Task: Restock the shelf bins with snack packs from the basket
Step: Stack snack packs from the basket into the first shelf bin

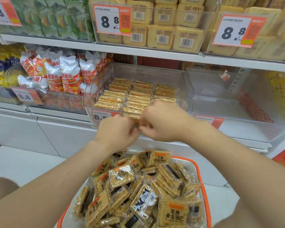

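A white basket with an orange rim (203, 186) sits below me, heaped with clear-wrapped golden rice-cracker snack packs (122, 176). Straight ahead on the middle shelf a clear bin (89, 96) holds three neat rows of the same packs (136, 97). My left hand (116, 130) and my right hand (163, 122) meet at the bin's front edge. Between their curled fingers they hold a small stack of snack packs (135, 120), mostly hidden by the fingers.
Right of the filled bin stands a clear empty bin (209, 96). To the left, a bin of red-and-white chip bags (69, 76). The upper shelf carries bins of yellow cracker packs (163, 30) with 8.8 price tags (112, 20). White floor lies at lower left.
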